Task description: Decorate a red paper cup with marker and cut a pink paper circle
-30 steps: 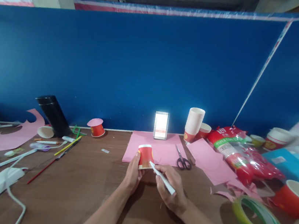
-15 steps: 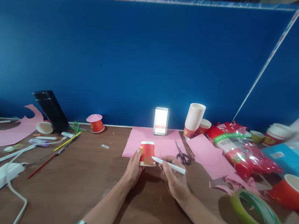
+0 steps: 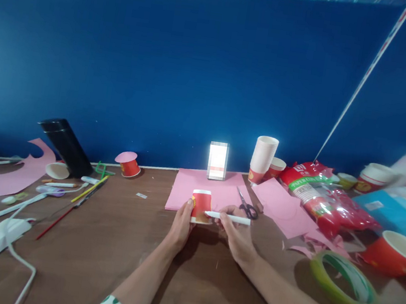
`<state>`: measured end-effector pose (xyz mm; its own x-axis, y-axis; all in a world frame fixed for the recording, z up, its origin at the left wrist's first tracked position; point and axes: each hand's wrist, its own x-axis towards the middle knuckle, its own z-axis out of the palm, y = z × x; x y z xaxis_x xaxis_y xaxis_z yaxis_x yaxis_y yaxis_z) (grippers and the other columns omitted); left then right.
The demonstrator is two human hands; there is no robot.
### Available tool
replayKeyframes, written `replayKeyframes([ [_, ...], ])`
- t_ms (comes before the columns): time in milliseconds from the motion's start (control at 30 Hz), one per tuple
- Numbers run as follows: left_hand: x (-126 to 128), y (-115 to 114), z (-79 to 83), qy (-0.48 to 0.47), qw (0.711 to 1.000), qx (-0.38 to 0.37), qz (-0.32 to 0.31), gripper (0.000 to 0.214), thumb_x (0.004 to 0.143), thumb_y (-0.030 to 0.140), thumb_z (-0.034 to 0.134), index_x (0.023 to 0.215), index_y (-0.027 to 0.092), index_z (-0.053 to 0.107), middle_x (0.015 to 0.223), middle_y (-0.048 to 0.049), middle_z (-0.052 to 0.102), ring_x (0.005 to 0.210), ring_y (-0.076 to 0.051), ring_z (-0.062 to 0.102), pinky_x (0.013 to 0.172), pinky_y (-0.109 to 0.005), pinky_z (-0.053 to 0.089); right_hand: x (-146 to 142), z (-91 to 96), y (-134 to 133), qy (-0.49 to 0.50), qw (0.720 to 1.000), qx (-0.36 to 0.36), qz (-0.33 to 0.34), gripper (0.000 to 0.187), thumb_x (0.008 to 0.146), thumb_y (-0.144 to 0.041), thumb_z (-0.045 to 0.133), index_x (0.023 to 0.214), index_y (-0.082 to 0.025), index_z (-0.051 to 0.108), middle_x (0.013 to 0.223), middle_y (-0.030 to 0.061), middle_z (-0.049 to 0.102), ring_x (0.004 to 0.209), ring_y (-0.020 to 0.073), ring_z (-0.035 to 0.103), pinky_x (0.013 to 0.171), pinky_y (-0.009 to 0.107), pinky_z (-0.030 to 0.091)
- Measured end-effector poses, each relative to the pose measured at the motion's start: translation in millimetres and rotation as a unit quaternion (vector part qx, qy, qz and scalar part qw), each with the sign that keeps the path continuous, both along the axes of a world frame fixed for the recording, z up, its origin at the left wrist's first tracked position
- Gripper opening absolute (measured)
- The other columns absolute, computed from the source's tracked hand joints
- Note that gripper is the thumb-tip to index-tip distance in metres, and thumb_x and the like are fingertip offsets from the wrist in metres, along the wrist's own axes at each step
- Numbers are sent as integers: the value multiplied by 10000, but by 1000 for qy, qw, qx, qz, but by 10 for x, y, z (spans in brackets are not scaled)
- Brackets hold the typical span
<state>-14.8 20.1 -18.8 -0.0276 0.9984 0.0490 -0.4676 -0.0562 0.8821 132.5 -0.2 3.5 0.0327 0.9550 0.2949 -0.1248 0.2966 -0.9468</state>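
Fingers (image 3: 187,211) of the left hand (image 3: 180,225) grip the 9 o'clock side of a red paper cup (image 3: 201,203), found in front of the pink sheets (image 3: 185,182); whether it rests on the worktop (image 3: 115,260) cannot be told. Right hand (image 3: 239,238): closed around a white pen (image 3: 233,218), its tip at the cup's lower wall, towards 4 o'clock. Readings from the cup: dark-handled scissors (image 3: 252,211), 3 o'clock; red plastic bag (image 3: 331,206), farther out, just short of 3, green band appearing to read "PAPER", remaining print blurred; stacked paper cups (image 3: 264,153), between 1 and 2. Held cup's yellow marking: illegible.
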Motion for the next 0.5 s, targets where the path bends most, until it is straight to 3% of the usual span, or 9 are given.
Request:
replayKeyframes([
  [500, 13, -28, 31, 94, 995, 27, 19, 509, 801, 597, 480, 869, 116, 631, 713, -46, 634, 630, -154, 544, 617, -273, 423, 7, 24, 10, -14, 1000, 18, -7, 200, 827, -377, 593, 762, -190, 567, 624, -3, 614, 584, 131, 569, 549, 235, 444],
])
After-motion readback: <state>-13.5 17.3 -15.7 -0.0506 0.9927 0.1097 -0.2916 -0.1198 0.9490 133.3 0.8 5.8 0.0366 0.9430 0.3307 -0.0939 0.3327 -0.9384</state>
